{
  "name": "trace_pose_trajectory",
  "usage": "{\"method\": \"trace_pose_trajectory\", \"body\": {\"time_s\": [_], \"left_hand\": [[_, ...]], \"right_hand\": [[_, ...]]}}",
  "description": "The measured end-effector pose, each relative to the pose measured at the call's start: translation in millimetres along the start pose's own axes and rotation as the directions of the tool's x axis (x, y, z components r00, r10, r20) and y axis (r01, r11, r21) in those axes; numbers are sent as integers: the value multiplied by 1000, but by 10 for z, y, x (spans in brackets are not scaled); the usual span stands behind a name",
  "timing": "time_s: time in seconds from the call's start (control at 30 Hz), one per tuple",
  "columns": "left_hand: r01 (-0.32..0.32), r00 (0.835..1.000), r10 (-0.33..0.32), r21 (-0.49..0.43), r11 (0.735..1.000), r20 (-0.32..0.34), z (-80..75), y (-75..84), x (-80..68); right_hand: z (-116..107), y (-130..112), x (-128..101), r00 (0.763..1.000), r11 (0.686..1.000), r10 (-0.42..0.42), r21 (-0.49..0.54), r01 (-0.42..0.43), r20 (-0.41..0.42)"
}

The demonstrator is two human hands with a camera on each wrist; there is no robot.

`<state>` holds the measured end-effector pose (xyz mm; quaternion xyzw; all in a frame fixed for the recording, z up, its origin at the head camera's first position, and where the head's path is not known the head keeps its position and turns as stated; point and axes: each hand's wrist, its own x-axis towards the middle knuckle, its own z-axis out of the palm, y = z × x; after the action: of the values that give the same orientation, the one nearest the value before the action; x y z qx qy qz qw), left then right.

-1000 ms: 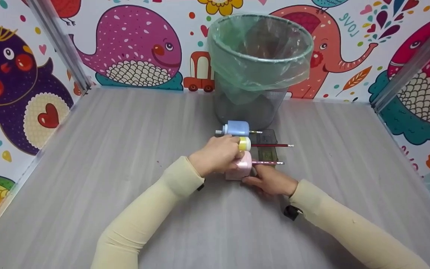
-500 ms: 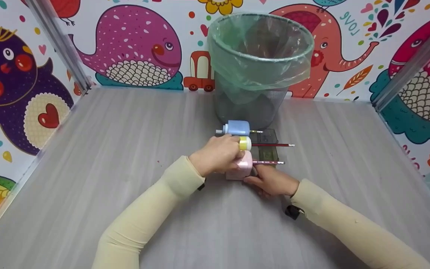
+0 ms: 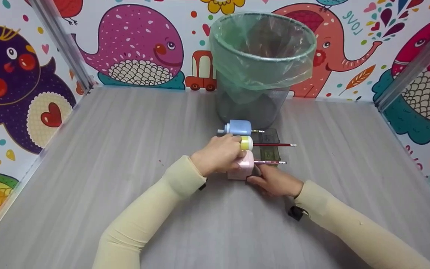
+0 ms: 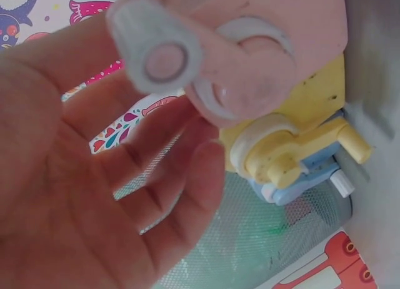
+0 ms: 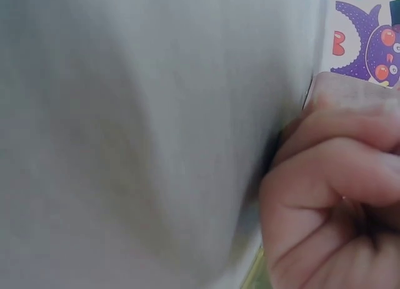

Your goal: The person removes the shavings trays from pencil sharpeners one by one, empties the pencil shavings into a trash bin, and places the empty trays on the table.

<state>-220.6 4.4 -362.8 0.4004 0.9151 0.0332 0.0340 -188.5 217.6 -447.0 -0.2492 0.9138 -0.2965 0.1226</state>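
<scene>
Three crank pencil sharpeners stand in a row, each with a pencil in it: a blue sharpener [image 3: 240,127], a yellow sharpener [image 3: 246,143] and a pink sharpener [image 3: 243,168] nearest me. My left hand [image 3: 218,154] grips the pink one from above, its fingers reaching towards the yellow one. In the left wrist view, the pink crank [image 4: 240,82] hangs beside the palm. My right hand [image 3: 276,181] has curled fingers at the pink sharpener's right side, thumb at its lower corner; what the fingertips hold is hidden. Clear trays [image 3: 270,153] stick out from the yellow and blue sharpeners.
A mesh waste bin [image 3: 252,108] with a green bag [image 3: 263,74] stands just behind the blue sharpener. Cartoon-printed walls [image 3: 140,45] enclose the grey wood-look table [image 3: 144,123] at the back and sides.
</scene>
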Motion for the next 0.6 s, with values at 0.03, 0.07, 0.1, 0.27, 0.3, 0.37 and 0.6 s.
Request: {"method": "trace_pose_trajectory", "body": {"time_s": [0.03,0.07,0.1,0.27,0.3,0.37,0.6], "left_hand": [[3,1000,-3,0,1000,-2,-1,-2,-3],[4,1000,-4,0,1000,-4,-1,-2,-5],[5,1000,-5,-3,1000,-6,1,-3,-8],[-3,1000,3,-6,1000,-17,14,-1,-12],[-5,1000,5,-8,1000,-19,17,0,-12],[-8,1000,7,-9,1000,-23,19,0,-11],[-4,1000,4,-4,1000,-24,18,2,6]], "right_hand": [[-3,0,-2,1000,1000,4,-1,-4,3],[-1,4,-3,1000,1000,14,7,-14,7],[-1,6,-6,1000,1000,21,14,-21,12],[-2,3,-18,999,998,44,39,-45,33],[-6,1,-20,999,999,40,33,-41,35],[-11,1,-21,998,999,40,23,-41,40],[-37,15,-28,999,1000,22,-3,-22,43]]}}
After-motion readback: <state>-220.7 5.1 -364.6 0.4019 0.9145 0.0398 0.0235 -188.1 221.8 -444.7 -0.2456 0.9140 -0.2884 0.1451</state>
